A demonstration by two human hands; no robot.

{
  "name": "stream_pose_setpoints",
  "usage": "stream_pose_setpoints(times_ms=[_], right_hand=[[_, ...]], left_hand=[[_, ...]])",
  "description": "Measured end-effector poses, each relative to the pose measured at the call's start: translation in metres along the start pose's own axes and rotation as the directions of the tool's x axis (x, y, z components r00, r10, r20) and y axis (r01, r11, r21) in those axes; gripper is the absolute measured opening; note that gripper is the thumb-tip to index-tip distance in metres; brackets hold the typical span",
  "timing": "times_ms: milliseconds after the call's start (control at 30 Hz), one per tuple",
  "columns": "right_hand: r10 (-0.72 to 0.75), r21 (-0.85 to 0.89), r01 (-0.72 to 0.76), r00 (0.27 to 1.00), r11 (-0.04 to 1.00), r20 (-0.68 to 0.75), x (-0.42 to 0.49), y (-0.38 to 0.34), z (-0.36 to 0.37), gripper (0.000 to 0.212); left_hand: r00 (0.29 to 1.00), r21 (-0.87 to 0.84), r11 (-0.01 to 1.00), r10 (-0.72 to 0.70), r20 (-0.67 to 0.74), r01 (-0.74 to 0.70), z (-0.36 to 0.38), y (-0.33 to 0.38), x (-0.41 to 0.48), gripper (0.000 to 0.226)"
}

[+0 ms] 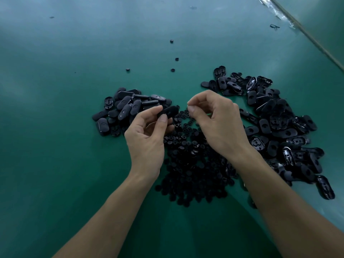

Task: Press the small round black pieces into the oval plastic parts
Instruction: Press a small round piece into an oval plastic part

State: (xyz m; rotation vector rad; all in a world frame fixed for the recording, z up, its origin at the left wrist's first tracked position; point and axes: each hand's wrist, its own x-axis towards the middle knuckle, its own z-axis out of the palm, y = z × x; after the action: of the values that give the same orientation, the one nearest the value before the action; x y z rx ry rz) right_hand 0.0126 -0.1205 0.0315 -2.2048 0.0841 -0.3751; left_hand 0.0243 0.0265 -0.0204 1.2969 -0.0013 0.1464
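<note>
Left hand (pixel 147 135) pinches oval part (pixel 168 111) over table (pixel 55 127) centre | right hand (pixel 214 120) fingertips pinched, contents not discernible | part judged light, rigid, slick: grip long edges | round pieces (pixel 191 164) heaped toward near edge

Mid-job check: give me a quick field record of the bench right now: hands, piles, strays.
left hand: pinches one oval part
right hand: thumb and forefinger pinched together; whether they hold anything is not visible
round pieces: heap between the forearms
left pile: oval parts, left of the hands
right pile: oval parts, larger, many showing a hole
strays: four round pieces farther out on the table
</note>
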Motion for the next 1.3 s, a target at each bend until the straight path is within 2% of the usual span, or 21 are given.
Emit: stream_pose_setpoints(times_ms=[133,300,633,933,1300], right_hand=[[-0.040,0.039,0.042,0.997,0.998,-0.062,-0.001,-0.007,-0.004,0.009],[-0.055,0.167,0.057,0.998,0.984,-0.017,-0.001,-0.015,-0.004,0.009],[0.001,0.163,-0.010,0.999,0.987,0.054,-0.004,-0.009,0.009,0.009],[0.038,0.159,-0.044,0.999,0.986,0.037,-0.007,-0.005,0.015,0.013],[0.058,0.311,-0.059,0.998,0.949,0.012,-0.015,-0.004,0.026,0.014]], left_hand=[[1.000,-0.007,1.000,0.000,-0.008,0.000,0.001,0.000,-0.001,0.016],[1.000,0.000,1.000,-0.007,0.022,0.007,0.000,0.001,-0.002,0.016],[0.997,0.063,0.997,0.032,0.065,-0.036,0.001,0.002,-0.002,0.023],[0.994,0.095,0.994,0.037,0.105,-0.047,-0.002,0.000,-0.001,0.022],[0.997,0.087,0.995,0.040,0.072,-0.046,-0.002,0.001,0.002,0.015]])
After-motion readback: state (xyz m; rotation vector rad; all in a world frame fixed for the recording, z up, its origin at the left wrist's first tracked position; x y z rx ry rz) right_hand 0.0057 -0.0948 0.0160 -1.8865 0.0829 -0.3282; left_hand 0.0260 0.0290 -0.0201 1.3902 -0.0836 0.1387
